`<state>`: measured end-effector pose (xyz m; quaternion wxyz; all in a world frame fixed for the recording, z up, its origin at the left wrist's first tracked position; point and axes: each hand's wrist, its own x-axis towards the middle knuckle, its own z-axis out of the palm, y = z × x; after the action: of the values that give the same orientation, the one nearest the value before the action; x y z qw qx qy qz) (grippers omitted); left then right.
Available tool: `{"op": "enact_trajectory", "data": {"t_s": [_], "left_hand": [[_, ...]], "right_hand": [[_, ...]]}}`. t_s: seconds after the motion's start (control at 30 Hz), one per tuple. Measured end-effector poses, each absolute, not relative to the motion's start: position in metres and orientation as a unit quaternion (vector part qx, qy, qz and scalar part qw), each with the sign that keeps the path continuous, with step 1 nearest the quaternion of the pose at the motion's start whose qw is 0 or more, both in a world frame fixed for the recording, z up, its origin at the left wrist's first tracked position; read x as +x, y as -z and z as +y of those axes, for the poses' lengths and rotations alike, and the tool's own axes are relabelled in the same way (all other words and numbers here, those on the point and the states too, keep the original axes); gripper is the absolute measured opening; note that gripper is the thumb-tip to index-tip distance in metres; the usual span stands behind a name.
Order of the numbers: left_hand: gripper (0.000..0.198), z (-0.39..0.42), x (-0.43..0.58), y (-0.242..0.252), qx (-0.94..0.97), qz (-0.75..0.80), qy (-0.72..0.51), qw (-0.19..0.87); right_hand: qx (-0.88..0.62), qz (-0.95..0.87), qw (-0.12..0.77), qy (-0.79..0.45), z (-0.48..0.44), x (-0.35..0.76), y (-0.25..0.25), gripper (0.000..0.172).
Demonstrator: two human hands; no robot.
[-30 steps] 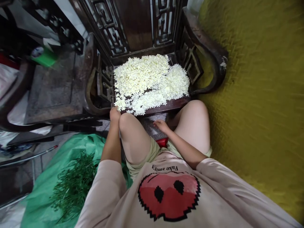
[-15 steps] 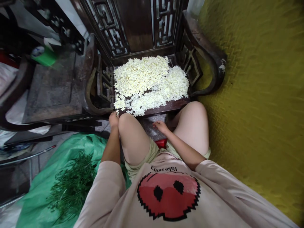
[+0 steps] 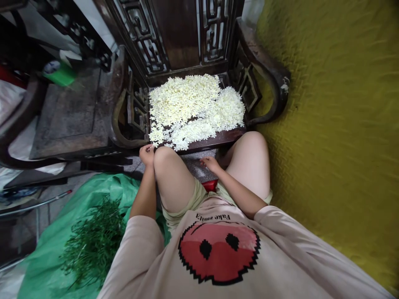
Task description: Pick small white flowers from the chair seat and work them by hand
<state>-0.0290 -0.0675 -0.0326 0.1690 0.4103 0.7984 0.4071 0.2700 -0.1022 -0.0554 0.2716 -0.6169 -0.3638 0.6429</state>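
White and cream flowers point(image 3: 187, 101) cover much of the dark wooden chair's seat in a loose layer. My left hand point(image 3: 147, 155) is beside my left knee, at the seat's front left corner. Its thumb and fingers are pinched together around what looks like a white flower point(image 3: 153, 145) at the layer's edge. Between my knees, below the seat's front edge, my right hand point(image 3: 210, 164) hangs with its fingers curled inward. Whether anything small is in those fingers is hidden from me.
The chair's curved armrests point(image 3: 282, 87) frame the seat. On my left, a green sheet point(image 3: 46, 253) holds a heap of green stems point(image 3: 93, 245). A wooden side table point(image 3: 71, 112) bears a green roll point(image 3: 60, 74). A yellow textured surface point(image 3: 336, 124) fills the right.
My left hand has shifted slightly up and left, still pinched at the flowers' edge. The right hand stays between my knees, nearly unmoved. The whole view has shifted a little.
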Motion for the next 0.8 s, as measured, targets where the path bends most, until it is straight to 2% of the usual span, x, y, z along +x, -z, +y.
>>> {"op": "enact_trajectory", "data": {"t_s": [0.1, 0.17, 0.3, 0.47, 0.63, 0.8], "left_hand": [[0.014, -0.078, -0.011, 0.000, 0.454, 0.761, -0.452, 0.103], [0.014, -0.089, 0.013, -0.023, 0.482, 0.731, -0.471, 0.105], [0.010, -0.108, 0.080, -0.040, 0.530, 0.674, -0.473, 0.202], [0.015, -0.114, 0.154, -0.018, 0.493, 0.660, -0.462, 0.329], [0.012, -0.111, 0.172, -0.005, 0.465, 0.630, -0.462, 0.418], [0.021, -0.111, 0.161, -0.006, 0.398, 0.597, -0.467, 0.517]], "right_hand": [[-0.613, -0.343, 0.278, -0.655, -0.101, 0.271, 0.050, 0.014], [-0.589, -0.331, 0.283, -0.681, -0.099, 0.271, 0.044, 0.015], [-0.508, -0.330, 0.302, -0.736, -0.095, 0.274, 0.030, 0.026], [-0.418, -0.317, 0.364, -0.770, -0.095, 0.284, 0.021, 0.038], [-0.456, -0.314, 0.381, -0.740, -0.095, 0.290, 0.021, 0.037], [-0.478, -0.318, 0.378, -0.726, -0.093, 0.286, 0.022, 0.037]]}}
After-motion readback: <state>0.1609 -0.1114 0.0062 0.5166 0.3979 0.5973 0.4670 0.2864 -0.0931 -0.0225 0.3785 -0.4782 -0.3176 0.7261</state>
